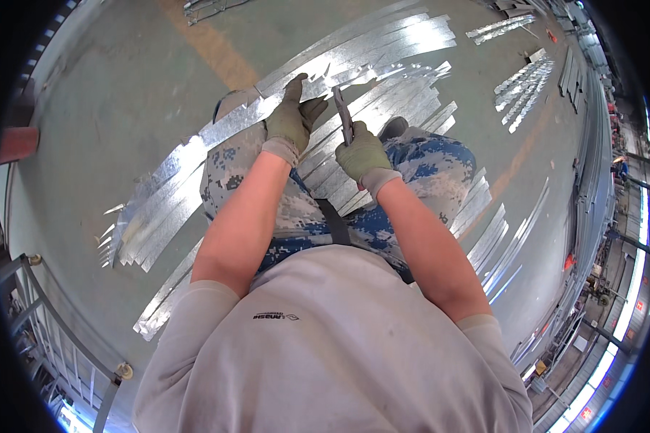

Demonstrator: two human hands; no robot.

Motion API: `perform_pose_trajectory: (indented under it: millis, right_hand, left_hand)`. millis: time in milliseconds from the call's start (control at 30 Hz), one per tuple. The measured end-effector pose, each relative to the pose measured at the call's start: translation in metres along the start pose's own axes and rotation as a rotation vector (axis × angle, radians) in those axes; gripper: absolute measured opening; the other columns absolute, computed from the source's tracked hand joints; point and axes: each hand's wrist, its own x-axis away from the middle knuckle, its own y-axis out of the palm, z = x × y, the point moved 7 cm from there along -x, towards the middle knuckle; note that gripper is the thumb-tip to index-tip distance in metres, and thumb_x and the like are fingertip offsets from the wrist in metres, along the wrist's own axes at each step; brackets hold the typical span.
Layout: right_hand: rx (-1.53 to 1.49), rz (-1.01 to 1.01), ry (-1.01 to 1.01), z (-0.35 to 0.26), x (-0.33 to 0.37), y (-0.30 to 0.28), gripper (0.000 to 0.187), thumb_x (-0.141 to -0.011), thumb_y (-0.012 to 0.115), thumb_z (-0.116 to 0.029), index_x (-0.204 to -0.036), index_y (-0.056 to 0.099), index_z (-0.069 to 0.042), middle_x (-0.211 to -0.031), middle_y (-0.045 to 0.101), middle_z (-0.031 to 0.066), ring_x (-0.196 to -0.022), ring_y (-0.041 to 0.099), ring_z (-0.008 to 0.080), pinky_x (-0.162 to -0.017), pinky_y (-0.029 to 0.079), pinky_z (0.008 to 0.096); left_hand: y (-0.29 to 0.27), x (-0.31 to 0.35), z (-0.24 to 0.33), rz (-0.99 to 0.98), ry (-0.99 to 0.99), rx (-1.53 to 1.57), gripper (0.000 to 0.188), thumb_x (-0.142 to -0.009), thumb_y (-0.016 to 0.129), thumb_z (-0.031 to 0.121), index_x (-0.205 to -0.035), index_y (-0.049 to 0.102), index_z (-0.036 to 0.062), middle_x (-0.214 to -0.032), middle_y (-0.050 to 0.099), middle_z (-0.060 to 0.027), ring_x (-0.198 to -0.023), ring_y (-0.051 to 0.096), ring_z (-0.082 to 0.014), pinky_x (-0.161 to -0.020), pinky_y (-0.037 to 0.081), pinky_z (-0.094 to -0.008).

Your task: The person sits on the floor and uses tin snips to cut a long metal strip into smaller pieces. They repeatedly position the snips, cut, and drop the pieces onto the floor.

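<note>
Crossing the left knee (237, 108), one long metal strip (227, 128) slants from the floor's (123, 94) left side; from afar, I'd brace it firmly. My left hand (289, 125) touches it, grip unclear. Apart from that hand, one dark hand tool (344, 119), best held square, I judge, is clamped in my right hand (364, 154). Loose strips (412, 37) overlap beyond counting.

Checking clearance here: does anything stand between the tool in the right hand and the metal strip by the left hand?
Nothing visible stands between the tool and the metal strip; the left hand is to one side.
</note>
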Motion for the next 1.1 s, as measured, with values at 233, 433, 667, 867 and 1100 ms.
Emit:
perform_pose_trajectory:
  millis: [233, 433, 667, 867, 1100]
  right_hand:
    - [0.041, 0.006, 0.011, 0.002, -0.005, 0.007, 0.056, -0.097, 0.068, -0.026, -0.142, 0.054, 0.004, -0.129, 0.074, 0.0317, -0.123, 0.074, 0.0459, -0.108, 0.058, 0.0504]
    - [0.097, -0.014, 0.114, -0.001, -0.001, 0.009, 0.058, -0.096, 0.07, -0.022, -0.144, 0.052, 0.005, -0.134, 0.071, 0.0319, -0.125, 0.073, 0.0466, -0.11, 0.058, 0.0519]
    - [0.196, 0.179, 0.026, -0.002, -0.013, 0.012, 0.05, -0.099, 0.066, -0.015, -0.141, 0.052, 0.01, -0.137, 0.067, 0.0367, -0.124, 0.072, 0.0517, -0.108, 0.059, 0.0542]
    - [0.169, 0.055, 0.06, -0.011, 0.004, -0.004, 0.052, -0.098, 0.065, -0.017, -0.143, 0.054, 0.007, -0.136, 0.07, 0.0328, -0.129, 0.07, 0.0487, -0.111, 0.056, 0.0532]
    - [0.03, -0.038, 0.044, 0.004, -0.005, -0.003, 0.055, -0.097, 0.066, -0.021, -0.147, 0.057, 0.0, -0.135, 0.073, 0.0295, -0.13, 0.071, 0.0448, -0.111, 0.056, 0.0492]
  left_hand:
    - [0.009, 0.01, -0.006, -0.041, -0.054, -0.096, 0.07, -0.118, 0.057, 0.045, -0.166, 0.036, -0.0019, -0.143, 0.068, -0.0321, -0.126, 0.072, -0.0396, -0.113, 0.061, -0.045]
    - [0.008, 0.008, -0.011, -0.02, -0.077, -0.124, 0.068, -0.117, 0.059, 0.042, -0.165, 0.04, -0.0018, -0.142, 0.067, -0.0345, -0.131, 0.069, -0.0427, -0.12, 0.054, -0.0504]
    - [0.007, -0.011, -0.016, -0.029, -0.034, -0.132, 0.065, -0.117, 0.057, 0.043, -0.159, 0.046, -0.0065, -0.138, 0.072, -0.0303, -0.126, 0.072, -0.0379, -0.117, 0.056, -0.0452]
    - [0.006, -0.009, -0.012, -0.025, 0.013, -0.145, 0.064, -0.117, 0.059, 0.04, -0.159, 0.045, -0.0072, -0.137, 0.071, -0.0344, -0.122, 0.073, -0.0438, -0.113, 0.058, -0.0503]
    - [0.013, 0.001, -0.008, -0.065, 0.047, -0.157, 0.066, -0.117, 0.058, 0.044, -0.158, 0.045, -0.0066, -0.131, 0.073, -0.0334, -0.119, 0.075, -0.0418, -0.11, 0.061, -0.0477]
